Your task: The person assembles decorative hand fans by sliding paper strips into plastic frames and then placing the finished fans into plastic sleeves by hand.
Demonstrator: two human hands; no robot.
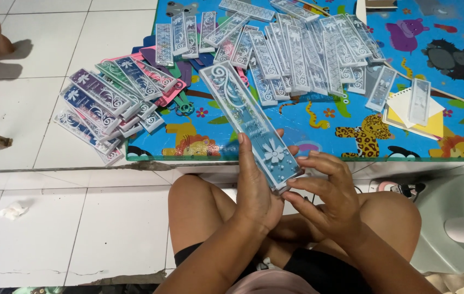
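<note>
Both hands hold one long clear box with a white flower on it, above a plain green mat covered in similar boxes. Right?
Not quite: the head view shows the mat is blue with cartoon animals, not plain green. Both the left hand and right hand do hold the long clear box, above similar boxes.

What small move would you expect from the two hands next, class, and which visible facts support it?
Probably lay the clear-sleeved card on a pile. The left hand grips its near end, the right hand fingers its lower corner, and similar finished cards already lie heaped on the play mat ahead.
</note>
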